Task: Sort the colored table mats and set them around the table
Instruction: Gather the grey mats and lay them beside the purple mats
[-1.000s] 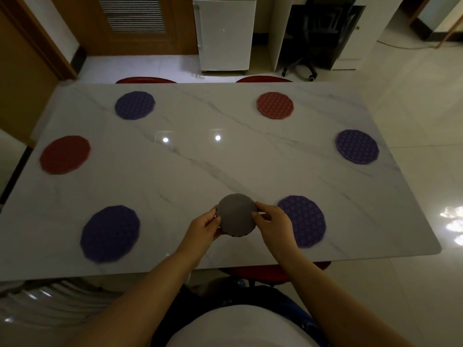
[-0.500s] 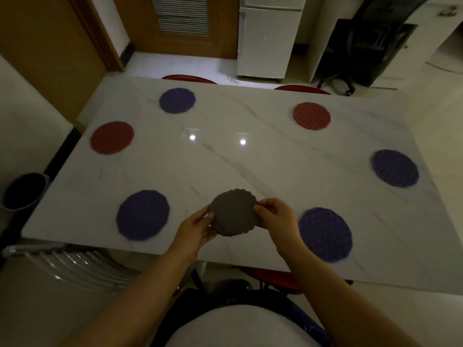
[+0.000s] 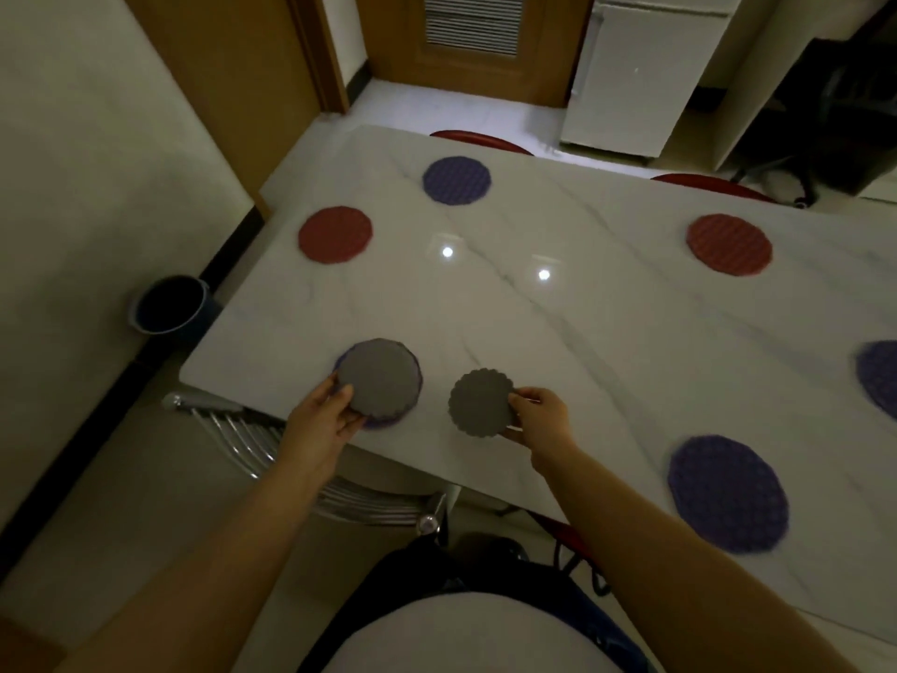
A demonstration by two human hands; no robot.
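Head view. Left hand (image 3: pixel 323 420) grips first grey mat (image 3: pixel 378 376) by its near-left rim, thumb on top. The mat sits flat right over corner purple mat (image 3: pixel 383 423) at the near-left corner of bench (image 3: pixel 534 332); touching or just above, can't tell. Right hand (image 3: pixel 539 415) pinches second grey mat (image 3: pixel 480 403) by its right rim, over the near edge. Near-edge purple mat (image 3: pixel 728 493) lies uncovered to that hand's right, so the right hand looks nearer for it.
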